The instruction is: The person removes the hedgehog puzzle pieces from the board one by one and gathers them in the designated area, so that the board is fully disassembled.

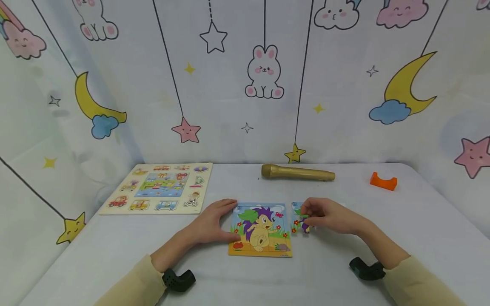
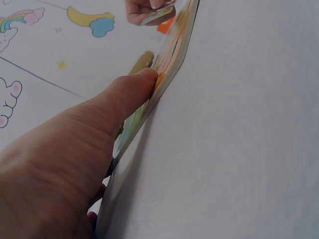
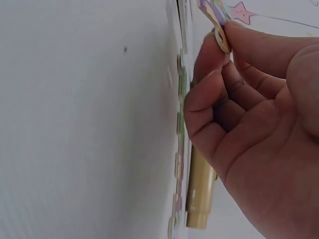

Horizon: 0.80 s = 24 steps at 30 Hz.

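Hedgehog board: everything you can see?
The hedgehog board is a thin, near-square panel, wood or stiff card by its look. Its printed face shows a purple-spined hedgehog, a green leaf, red flowers, blue sky and yellow-orange ground. It appears to lie flat, face up, on the white table, left of the loose pieces. The left hand spans its left edge, thumb on its face near the lower-left corner.

A nursery-style play space: a backdrop (image 1: 226, 93) printed with bunnies (image 1: 264, 72), moons (image 1: 402, 85) and smiling stars (image 1: 186, 130) rises behind a white worktop (image 1: 306, 280) holding a hedgehog jigsaw (image 1: 261, 229) and a vehicle puzzle board (image 1: 160, 185).
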Each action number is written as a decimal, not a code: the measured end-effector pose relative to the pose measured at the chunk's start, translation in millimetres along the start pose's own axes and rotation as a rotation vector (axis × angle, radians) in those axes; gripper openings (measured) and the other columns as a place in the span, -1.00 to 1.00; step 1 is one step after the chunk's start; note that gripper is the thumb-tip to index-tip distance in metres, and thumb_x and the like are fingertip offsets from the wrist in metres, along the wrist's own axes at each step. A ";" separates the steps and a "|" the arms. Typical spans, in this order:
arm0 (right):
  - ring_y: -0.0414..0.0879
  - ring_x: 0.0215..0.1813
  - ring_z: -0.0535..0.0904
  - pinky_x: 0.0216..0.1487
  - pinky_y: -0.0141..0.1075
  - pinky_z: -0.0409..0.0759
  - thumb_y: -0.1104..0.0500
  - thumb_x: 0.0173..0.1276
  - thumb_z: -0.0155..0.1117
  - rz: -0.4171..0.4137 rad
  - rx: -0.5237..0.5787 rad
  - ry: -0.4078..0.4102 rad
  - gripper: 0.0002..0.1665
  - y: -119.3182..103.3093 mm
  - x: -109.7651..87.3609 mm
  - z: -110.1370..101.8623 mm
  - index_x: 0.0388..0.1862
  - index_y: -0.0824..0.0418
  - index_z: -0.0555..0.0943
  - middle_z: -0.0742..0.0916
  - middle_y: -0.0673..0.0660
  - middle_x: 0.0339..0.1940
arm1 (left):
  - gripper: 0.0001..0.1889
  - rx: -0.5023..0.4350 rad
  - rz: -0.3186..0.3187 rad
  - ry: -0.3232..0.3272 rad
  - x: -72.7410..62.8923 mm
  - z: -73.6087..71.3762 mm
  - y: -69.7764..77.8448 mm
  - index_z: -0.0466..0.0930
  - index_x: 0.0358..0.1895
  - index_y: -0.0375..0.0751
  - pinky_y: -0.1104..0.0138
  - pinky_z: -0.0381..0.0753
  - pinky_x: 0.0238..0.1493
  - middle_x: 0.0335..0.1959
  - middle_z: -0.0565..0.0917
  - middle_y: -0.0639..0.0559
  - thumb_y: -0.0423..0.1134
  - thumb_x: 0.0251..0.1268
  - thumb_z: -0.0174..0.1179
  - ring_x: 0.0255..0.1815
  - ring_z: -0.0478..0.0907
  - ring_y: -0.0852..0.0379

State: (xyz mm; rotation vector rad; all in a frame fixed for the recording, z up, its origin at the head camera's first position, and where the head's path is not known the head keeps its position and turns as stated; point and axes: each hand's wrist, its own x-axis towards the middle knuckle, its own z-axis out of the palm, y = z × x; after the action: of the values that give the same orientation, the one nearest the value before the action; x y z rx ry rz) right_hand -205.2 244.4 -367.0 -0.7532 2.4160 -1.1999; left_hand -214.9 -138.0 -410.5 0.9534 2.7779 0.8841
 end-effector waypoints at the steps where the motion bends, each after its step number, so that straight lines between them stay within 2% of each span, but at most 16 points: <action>1: -0.01 -0.17 0.55 -0.15 -0.37 0.57 0.22 0.46 0.31 -0.001 -0.005 -0.005 -0.79 1.9 -0.7 -0.6 -0.04 0.29 0.53 0.64 0.08 -0.25 | 0.02 -0.002 0.000 0.001 -0.3 -0.1 0.0 0.32 0.51 -0.23 -0.09 0.13 0.49 0.53 0.30 -0.08 0.25 0.03 0.46 0.56 0.11 -0.15; 8: 0.01 -0.15 0.55 -0.12 -0.36 0.59 0.24 0.46 0.30 0.013 -0.027 -0.019 -0.82 11.4 -3.6 -4.6 -0.05 0.26 0.53 0.64 0.08 -0.24 | 0.02 -0.003 0.007 0.004 -0.8 -0.7 0.0 0.32 0.51 -0.25 -0.08 0.12 0.50 0.52 0.30 -0.09 0.25 0.03 0.46 0.56 0.11 -0.16; 15: -0.01 -0.11 0.54 -0.07 -0.38 0.61 0.20 0.43 0.35 0.037 -0.106 0.021 -0.80 13.2 -3.4 -2.3 -0.05 0.21 0.55 0.65 0.03 -0.20 | 0.01 0.001 0.008 0.003 -0.6 0.0 -0.7 0.32 0.51 -0.24 -0.09 0.12 0.50 0.52 0.30 -0.08 0.25 0.04 0.45 0.55 0.11 -0.16; 24: -0.04 -0.16 0.52 -0.13 -0.36 0.62 0.17 0.33 0.46 -0.004 -0.199 0.038 -0.72 7.9 -5.3 -2.7 -0.07 0.20 0.58 0.63 0.00 -0.23 | 0.02 0.013 -0.001 0.005 0.0 2.2 -3.2 0.32 0.51 -0.20 -0.06 0.13 0.50 0.53 0.29 -0.04 0.27 0.03 0.45 0.56 0.11 -0.12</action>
State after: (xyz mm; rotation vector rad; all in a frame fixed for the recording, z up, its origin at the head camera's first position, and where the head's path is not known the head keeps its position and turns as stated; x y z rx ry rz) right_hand -204.8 253.3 -371.5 -0.7980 2.5938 -0.9937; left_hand -216.0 -138.9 -414.0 0.9536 2.7912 0.8703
